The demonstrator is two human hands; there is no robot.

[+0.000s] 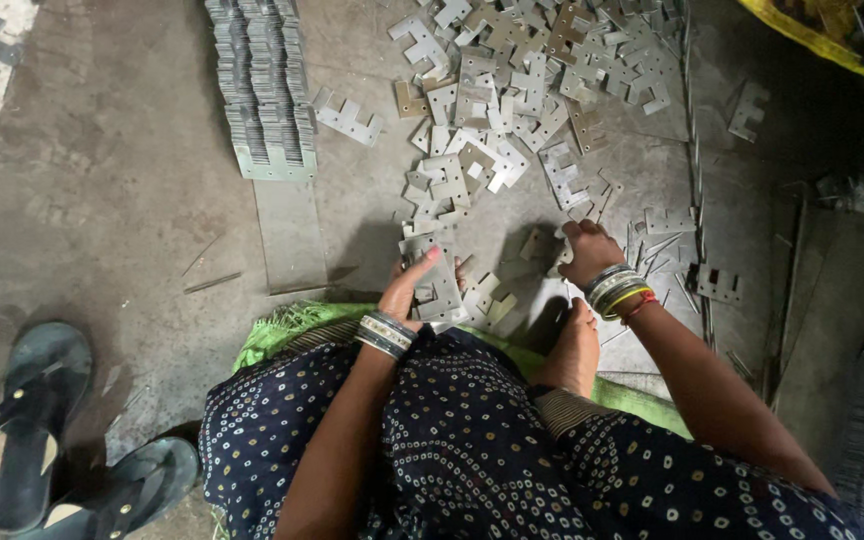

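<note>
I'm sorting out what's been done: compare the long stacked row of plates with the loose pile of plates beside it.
The stacked row stands on edge, packed tight and aligned; the loose pile lies flat, scattered and overlapping. The row forms one narrow straight block; the pile spreads wide toward the right hand. Both are grey, notched metal plates on the concrete floor.

The floor (102, 180) is bare grey concrete, worn, stained and dusty, with pale scuffs and a few thin slivers lying on it. Well to the left of the fingers and nearer the viewer, a pair of dark sandals (52, 440) rests on it. Far off to the upper right a yellow edge (802, 35) cuts across the corner, and the ground beneath it falls into deep shadow. Light is dim and soft, brightest toward the upper left.
</note>
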